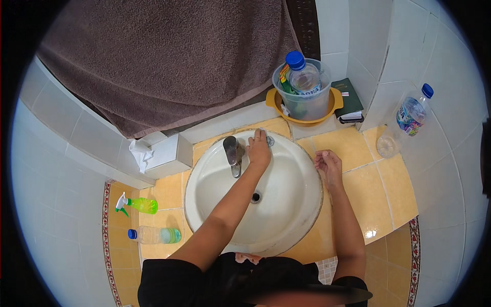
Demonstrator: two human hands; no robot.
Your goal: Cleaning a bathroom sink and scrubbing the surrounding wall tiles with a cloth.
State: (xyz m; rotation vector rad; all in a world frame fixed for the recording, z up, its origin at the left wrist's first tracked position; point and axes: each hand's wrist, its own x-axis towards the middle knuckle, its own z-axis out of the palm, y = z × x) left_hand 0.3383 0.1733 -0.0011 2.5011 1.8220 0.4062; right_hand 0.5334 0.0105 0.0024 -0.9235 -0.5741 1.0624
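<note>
My left hand (259, 152) reaches across the white ceramic washbasin (293, 184), its fingers down on the back rim just right of the faucet (232, 155). Something small and white shows at its fingertips, too slight to identify. Beside the basin's right edge, my right hand (330, 165) hovers over the yellow tiled counter (368, 192), fingers loosely curled and nothing visible in them. A dark drain hole (256, 197) marks the basin's bottom, next to my left forearm. An overflow cover (270, 141) lies close by my left fingers.
Left stand a green spray bottle (142, 205), a plastic bottle of bluish liquid (155, 235) and tissue (141, 155) on a tiled ledge. Behind are a yellow basin (272, 100) holding a clear tub (307, 107), a dark booklet (349, 98) and a hanging brown towel (172, 57). An empty bottle (410, 115) stands right.
</note>
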